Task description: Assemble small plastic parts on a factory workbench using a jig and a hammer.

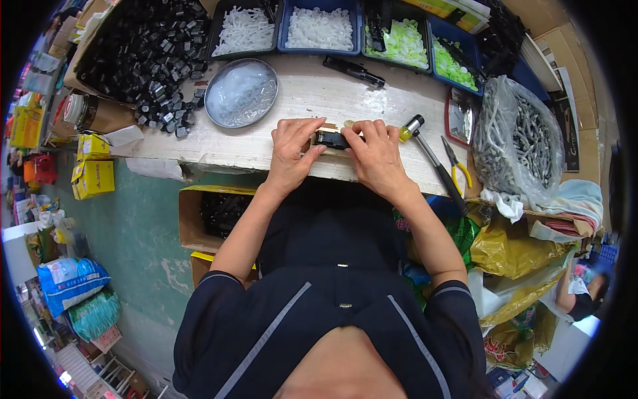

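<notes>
Hands meet at the front edge of the table in the head view, with a small black part between them. The left hand holds the left end, its thumb low and its fingers high, with a narrow gap. The right hand has its thumb on the right end and its fingers bent; I cannot tell how tight it grips. Just right of that hand is a hammer, and next to it are pliers with yellow grips. A red tray sits near the pliers, and a big clear bag of gray sticks is further right.

Up and to the left of the hands is a round dish with a shiny clear sheet. A big pile of black bits lies left of it. Along the back are white sticks, white caps and green caps in bins. A long black piece lies in front of them.
</notes>
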